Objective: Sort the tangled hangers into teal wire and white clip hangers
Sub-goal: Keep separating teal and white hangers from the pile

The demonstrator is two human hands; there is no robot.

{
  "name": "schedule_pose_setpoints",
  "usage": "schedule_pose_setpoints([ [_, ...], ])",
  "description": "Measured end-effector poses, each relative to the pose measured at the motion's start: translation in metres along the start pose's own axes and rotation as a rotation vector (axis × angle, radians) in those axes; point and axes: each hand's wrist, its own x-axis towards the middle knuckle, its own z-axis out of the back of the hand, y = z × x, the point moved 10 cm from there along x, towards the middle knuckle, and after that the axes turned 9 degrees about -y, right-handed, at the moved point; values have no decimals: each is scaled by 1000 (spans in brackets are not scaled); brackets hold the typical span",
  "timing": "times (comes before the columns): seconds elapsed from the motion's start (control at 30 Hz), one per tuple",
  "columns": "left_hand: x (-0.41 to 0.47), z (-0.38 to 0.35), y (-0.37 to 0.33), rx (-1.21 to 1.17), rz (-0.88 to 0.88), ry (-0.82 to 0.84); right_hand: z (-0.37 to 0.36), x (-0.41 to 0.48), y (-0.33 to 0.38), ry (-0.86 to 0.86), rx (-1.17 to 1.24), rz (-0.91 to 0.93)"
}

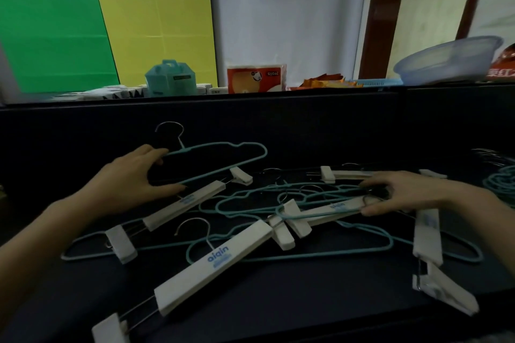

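Office-like room, I sit at a dark desk [306, 303] with a partition [278, 117]. Behind it: green board [50, 42] and yellow board [158, 36] against a white wall [278, 8], brown door frame [381, 22], tissue pack [256, 78], plastic basin [446, 61].

Teal wire hangers [209, 145]; white clip hangers [211, 267] with blue lettering; dark table [278, 315]; green board [50, 42]; yellow board [158, 36]
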Motion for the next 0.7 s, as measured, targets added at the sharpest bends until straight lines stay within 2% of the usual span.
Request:
schedule_pose_setpoints([
  [0.3, -3, 7, -15, -43, -76, -22, 1, 1, 10, -43, -53, 56],
  [0.7, -1, 5, -39, -70, -115, -12, 11, -1, 8, -292, 71, 97],
])
